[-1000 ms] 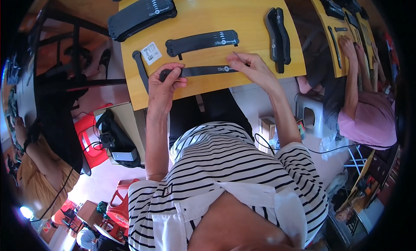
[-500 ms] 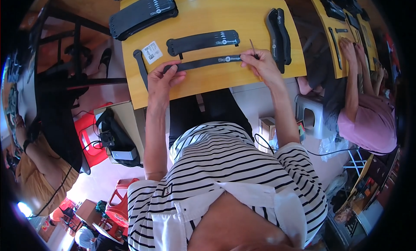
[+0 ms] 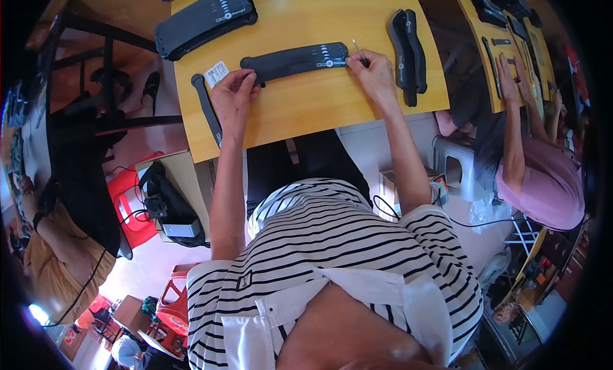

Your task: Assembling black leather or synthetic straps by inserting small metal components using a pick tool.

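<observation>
**Both hands at the ends of the middle strap stack**

Head view: we've got the black strap stack (image 3: 290,64) flat on the worktop (image 3: 306,114). Left hand (image 3: 232,94) at its left end, fingers nearly closed; can't tell if they grip a strap. Right hand (image 3: 375,77) at its right end, fingers closed round a slim metal-tipped tool (image 3: 359,52). Relative to that stack: bigger strap pile (image 3: 207,22) beyond-left, loose strap (image 3: 207,108) left, strap bundle (image 3: 401,57) right.
</observation>
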`<move>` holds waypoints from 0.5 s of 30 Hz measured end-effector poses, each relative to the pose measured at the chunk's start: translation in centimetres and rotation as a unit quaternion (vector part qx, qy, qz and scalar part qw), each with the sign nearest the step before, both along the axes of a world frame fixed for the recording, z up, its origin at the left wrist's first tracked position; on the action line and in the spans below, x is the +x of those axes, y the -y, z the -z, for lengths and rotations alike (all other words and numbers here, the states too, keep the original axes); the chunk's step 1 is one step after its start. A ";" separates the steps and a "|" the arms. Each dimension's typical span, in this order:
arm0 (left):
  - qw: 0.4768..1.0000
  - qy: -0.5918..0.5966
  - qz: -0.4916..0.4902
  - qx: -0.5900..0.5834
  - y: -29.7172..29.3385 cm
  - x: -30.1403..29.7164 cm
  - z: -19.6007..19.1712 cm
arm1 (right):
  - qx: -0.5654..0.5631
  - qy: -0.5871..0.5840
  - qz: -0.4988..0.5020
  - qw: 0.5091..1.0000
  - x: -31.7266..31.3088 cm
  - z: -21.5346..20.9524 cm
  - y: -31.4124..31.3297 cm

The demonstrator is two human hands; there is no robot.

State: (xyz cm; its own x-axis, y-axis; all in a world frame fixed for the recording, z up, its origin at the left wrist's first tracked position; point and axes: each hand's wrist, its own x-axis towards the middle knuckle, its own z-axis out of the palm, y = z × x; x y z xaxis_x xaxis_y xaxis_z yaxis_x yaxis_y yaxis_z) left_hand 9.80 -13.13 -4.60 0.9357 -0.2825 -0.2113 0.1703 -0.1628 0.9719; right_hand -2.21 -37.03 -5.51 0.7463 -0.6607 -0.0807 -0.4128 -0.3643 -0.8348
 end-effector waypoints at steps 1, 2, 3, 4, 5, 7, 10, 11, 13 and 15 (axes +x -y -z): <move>1.000 -0.001 0.000 0.000 0.0 0.0 0.2 | 0.000 -0.001 0.000 1.000 0.1 0.0 0.0; 1.000 0.011 0.000 0.023 0.0 0.1 0.4 | -0.008 -0.011 0.002 1.000 0.1 -0.1 0.0; 0.999 0.024 0.000 0.046 0.0 0.1 0.5 | -0.015 -0.021 0.005 1.000 0.2 -0.2 -0.1; 0.999 0.023 -0.001 0.046 0.0 0.1 0.6 | -0.015 -0.021 0.004 1.000 0.2 -0.4 -0.2; 0.999 0.021 -0.006 0.047 0.0 0.1 0.7 | -0.027 -0.029 0.004 0.999 0.2 -0.6 -0.3; 0.999 0.019 -0.012 0.049 0.1 0.1 0.7 | -0.039 -0.038 0.004 0.998 0.2 -0.5 -0.3; 0.998 0.027 -0.009 0.058 0.2 0.1 0.6 | -0.046 -0.023 0.011 0.999 0.1 -0.2 -0.3; 0.998 0.025 -0.012 0.052 0.2 0.1 0.7 | -0.044 -0.029 0.011 0.999 0.2 -0.3 -0.3; 0.999 0.022 -0.015 0.047 0.2 0.2 0.9 | -0.042 -0.035 0.012 0.998 0.3 -0.3 -0.3; 0.999 0.028 -0.013 0.037 0.1 0.2 1.2 | -0.044 -0.035 0.015 0.998 0.4 -0.1 -0.3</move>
